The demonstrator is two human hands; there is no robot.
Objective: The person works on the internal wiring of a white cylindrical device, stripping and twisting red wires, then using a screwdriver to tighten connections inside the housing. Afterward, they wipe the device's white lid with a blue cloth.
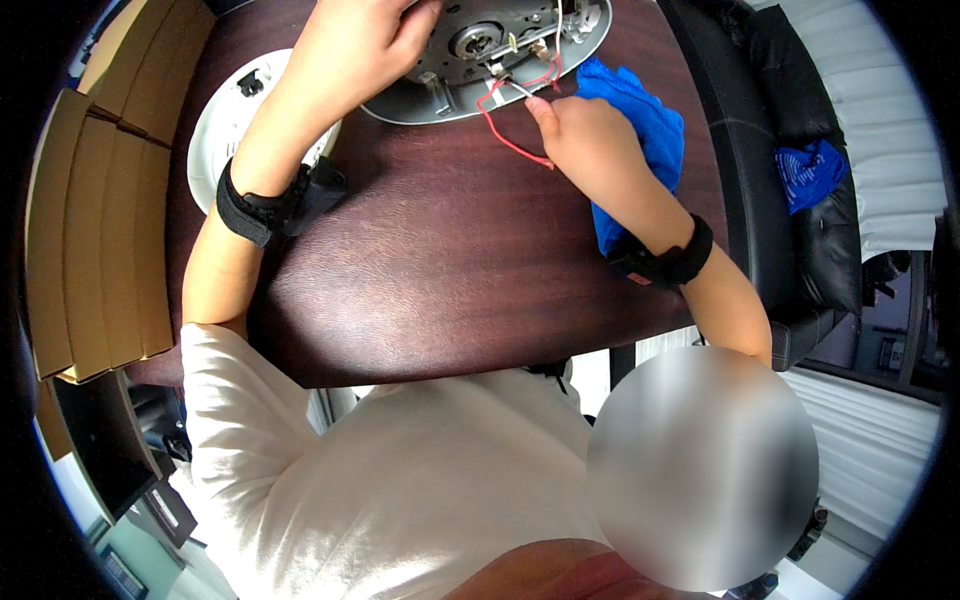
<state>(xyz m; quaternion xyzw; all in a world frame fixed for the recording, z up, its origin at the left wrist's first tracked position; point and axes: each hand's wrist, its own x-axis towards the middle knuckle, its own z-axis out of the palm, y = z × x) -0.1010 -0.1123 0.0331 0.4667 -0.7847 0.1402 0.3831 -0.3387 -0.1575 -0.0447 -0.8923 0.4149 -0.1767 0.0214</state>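
An opened grey oval appliance base (545, 75), with a round metal part and bare inner fittings, lies at the table's far edge, cut off by the picture's top. My left hand (365, 45) rests at its left side, fingers curled over the rim and partly out of view. In my right hand (590, 135) is a thin metal screwdriver (519, 90), its handle hidden by my fingers; the tip points at a small fitting by the near rim. A loose red wire (497, 132) loops from that fitting toward my right fingers.
A round white cover (205, 140) lies under my left forearm. Beneath my right forearm is a crumpled blue cloth (655, 125). Cardboard boxes (110, 240) line the left side of the dark wooden table (430, 270). A black sofa (755, 190) stands along the right.
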